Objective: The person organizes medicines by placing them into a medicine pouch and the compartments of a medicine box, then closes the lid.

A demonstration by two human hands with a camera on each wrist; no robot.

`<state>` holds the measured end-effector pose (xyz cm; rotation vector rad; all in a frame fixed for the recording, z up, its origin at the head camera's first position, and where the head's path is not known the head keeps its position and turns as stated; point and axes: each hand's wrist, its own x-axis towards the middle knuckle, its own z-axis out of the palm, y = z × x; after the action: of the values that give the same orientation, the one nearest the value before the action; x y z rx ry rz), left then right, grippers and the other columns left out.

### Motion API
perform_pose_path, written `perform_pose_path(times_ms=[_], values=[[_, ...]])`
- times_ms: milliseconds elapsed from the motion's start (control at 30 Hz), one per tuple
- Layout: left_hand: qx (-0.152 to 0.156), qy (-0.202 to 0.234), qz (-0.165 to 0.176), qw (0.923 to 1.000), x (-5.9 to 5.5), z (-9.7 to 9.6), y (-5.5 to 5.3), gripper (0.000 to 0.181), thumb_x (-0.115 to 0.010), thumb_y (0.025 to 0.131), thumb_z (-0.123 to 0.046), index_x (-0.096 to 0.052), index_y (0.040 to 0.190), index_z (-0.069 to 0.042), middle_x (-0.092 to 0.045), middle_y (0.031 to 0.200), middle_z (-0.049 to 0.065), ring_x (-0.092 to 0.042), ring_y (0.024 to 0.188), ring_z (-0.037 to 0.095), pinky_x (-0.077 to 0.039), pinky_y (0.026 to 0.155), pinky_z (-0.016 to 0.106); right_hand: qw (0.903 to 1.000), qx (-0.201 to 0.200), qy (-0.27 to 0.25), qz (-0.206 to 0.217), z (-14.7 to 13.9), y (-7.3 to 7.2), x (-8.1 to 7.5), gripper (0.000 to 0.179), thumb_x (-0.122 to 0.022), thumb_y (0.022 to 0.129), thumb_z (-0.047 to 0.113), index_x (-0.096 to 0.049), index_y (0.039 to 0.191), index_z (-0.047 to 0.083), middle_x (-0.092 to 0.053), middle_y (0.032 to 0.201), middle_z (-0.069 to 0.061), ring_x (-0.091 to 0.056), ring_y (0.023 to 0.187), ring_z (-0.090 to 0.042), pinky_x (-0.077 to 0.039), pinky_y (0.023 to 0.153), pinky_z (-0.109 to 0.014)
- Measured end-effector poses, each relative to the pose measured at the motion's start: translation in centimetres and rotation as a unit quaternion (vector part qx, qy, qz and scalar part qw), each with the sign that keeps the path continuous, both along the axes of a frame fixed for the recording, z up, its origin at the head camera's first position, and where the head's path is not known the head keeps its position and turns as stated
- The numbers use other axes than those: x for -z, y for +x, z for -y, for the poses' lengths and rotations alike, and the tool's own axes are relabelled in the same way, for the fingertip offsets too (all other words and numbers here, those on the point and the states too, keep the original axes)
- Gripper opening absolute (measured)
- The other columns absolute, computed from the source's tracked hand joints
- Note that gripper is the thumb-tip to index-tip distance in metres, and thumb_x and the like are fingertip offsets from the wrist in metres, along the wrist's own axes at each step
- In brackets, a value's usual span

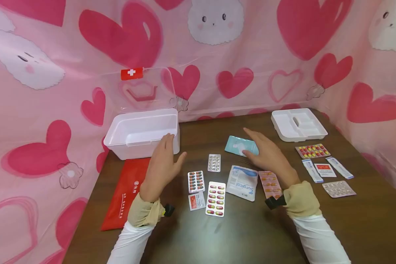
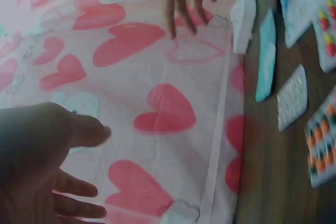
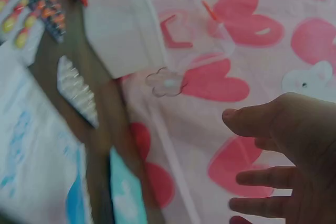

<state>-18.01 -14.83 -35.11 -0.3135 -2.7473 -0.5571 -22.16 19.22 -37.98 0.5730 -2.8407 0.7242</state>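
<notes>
My left hand (image 1: 162,169) is raised with fingers straight and thumb apart, between the red pouch (image 1: 126,190) and the blister packs; it holds nothing. Also empty, my right hand (image 1: 271,156) hovers with spread fingers near a teal packet (image 1: 239,145) and an orange blister pack (image 1: 270,183). Between the hands lie a white "Surgical" packet (image 1: 242,182), a red-and-yellow capsule pack (image 1: 215,199), a dark-and-orange capsule pack (image 1: 196,182), a silver tablet pack (image 1: 214,162) and a small red-and-white sachet (image 1: 196,201). Both wrist views show the fingers apart and nothing gripped.
At the back left stands a white box (image 1: 145,128), its clear lid (image 1: 145,90) raised. A white divided tray (image 1: 298,124) sits at the back right. Nearer on the right are a capsule pack (image 1: 312,150), several small packets and a silver pack (image 1: 338,189). A heart-print cloth hangs behind.
</notes>
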Motion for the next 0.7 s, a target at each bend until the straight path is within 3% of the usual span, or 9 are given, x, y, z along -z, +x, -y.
perform_pose_path(times_ms=[133,200,300,367,500,600,700], values=[[-0.019,-0.033,0.011,0.9992,0.3,2.6,1.0,0.075,-0.073,0.086,-0.025,-0.037,0.143,0.010,-0.043,0.147,0.031,-0.039,0.139,0.047,-0.033,0.116,0.055,0.9995,-0.021,-0.001,0.024,-2.2,0.9,0.7,0.072,-0.070,0.091,0.022,-0.036,0.153,0.008,-0.044,0.150,-0.025,-0.044,0.136,-0.046,-0.037,0.107,-0.066],[-0.034,-0.048,0.018,0.9981,0.7,4.2,1.5,0.070,-0.073,0.085,-0.022,-0.040,0.136,0.012,-0.047,0.139,0.033,-0.044,0.131,0.049,-0.040,0.111,0.056,0.9990,-0.028,0.009,0.035,-3.2,1.4,0.9,0.069,-0.070,0.091,0.021,-0.040,0.150,0.004,-0.047,0.147,-0.027,-0.045,0.133,-0.047,-0.037,0.106,-0.066],[-0.062,-0.065,0.069,0.9936,1.6,6.4,2.1,0.063,-0.072,0.085,-0.021,-0.042,0.128,0.014,-0.050,0.127,0.034,-0.049,0.115,0.048,-0.050,0.097,0.057,0.9970,-0.023,0.038,0.063,-4.5,1.9,1.4,0.065,-0.070,0.091,0.024,-0.044,0.145,0.001,-0.052,0.140,-0.030,-0.049,0.128,-0.050,-0.039,0.103,-0.066],[-0.082,-0.074,0.128,0.9857,2.4,7.6,2.4,0.061,-0.071,0.086,-0.022,-0.041,0.123,0.014,-0.050,0.119,0.033,-0.050,0.107,0.047,-0.052,0.090,0.057,0.9938,-0.013,0.056,0.095,-5.4,2.4,1.9,0.065,-0.071,0.090,0.027,-0.046,0.143,-0.001,-0.054,0.137,-0.031,-0.052,0.123,-0.050,-0.042,0.100,-0.066],[-0.110,-0.096,0.236,0.9606,4.4,8.8,2.8,0.070,-0.072,0.085,-0.031,-0.038,0.124,0.016,-0.048,0.119,0.038,-0.051,0.106,0.054,-0.050,0.090,0.062,0.9853,0.002,0.079,0.151,-7.2,3.3,3.0,0.065,-0.072,0.089,0.030,-0.049,0.137,-0.006,-0.060,0.126,-0.032,-0.059,0.110,-0.047,-0.048,0.092,-0.063],[-0.117,-0.104,0.286,0.9454,6.0,8.7,2.8,0.081,-0.074,0.083,-0.037,-0.035,0.129,0.016,-0.044,0.127,0.041,-0.050,0.108,0.059,-0.052,0.087,0.063,0.9821,0.004,0.092,0.165,-8.3,3.7,3.9,0.062,-0.073,0.087,0.031,-0.053,0.129,-0.010,-0.066,0.106,-0.025,-0.062,0.092,-0.037,-0.053,0.081,-0.054],[-0.123,-0.102,0.317,0.9349,7.2,8.3,2.9,0.090,-0.076,0.082,-0.039,-0.032,0.138,0.016,-0.038,0.138,0.043,-0.045,0.116,0.064,-0.053,0.086,0.064,0.9802,0.006,0.093,0.174,-8.6,4.0,4.5,0.060,-0.074,0.086,0.034,-0.056,0.120,-0.011,-0.064,0.089,-0.014,-0.057,0.079,-0.026,-0.049,0.070,-0.041]])
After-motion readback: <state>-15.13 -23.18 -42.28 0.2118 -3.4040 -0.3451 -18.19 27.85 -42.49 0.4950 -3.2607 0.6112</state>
